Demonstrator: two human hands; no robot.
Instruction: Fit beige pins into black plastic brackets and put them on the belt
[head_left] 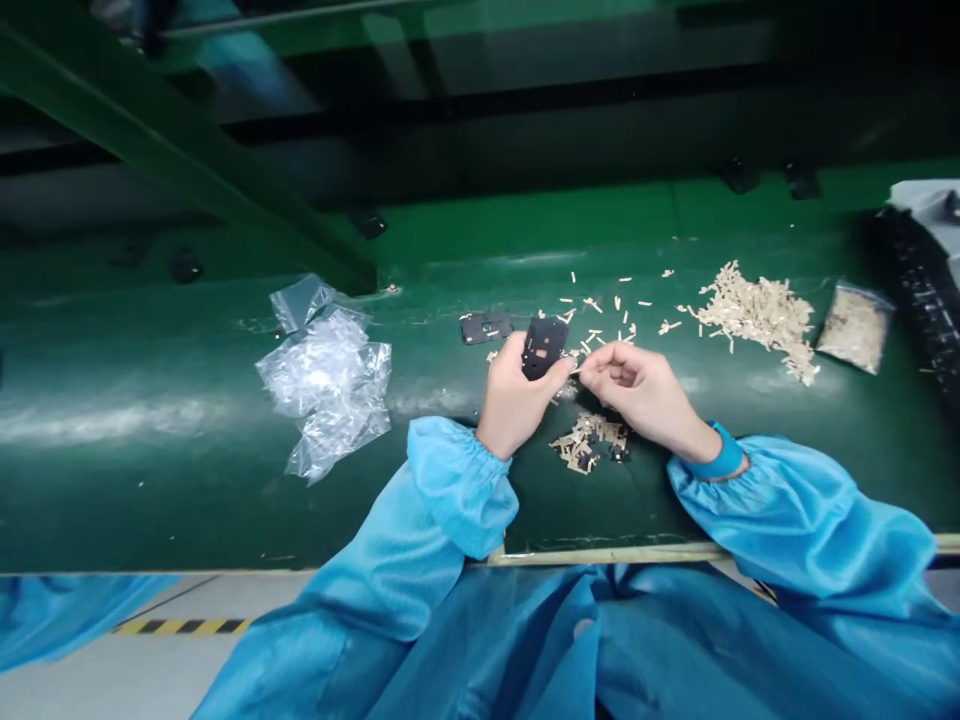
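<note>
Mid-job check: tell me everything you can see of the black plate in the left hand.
The black plate is a thin, flat, roughly rectangular piece with a matte finish, perhaps plastic or rubber, pierced by several small holes and cut-outs. It stands tilted up off the green belt, held at its lower end by the left hand, and nothing else visibly touches it. A similar black plate lies flat on the belt to its left. Finer details are too small to make out.

The conveyor belt (135,500) is smooth, glossy green, and the crumpled bag (326,380) is thin clear plastic. The small plate (544,347) looks matt black, the strips (757,310) pale and matt, the sleeves (457,490) sheeny blue cloth.
</note>
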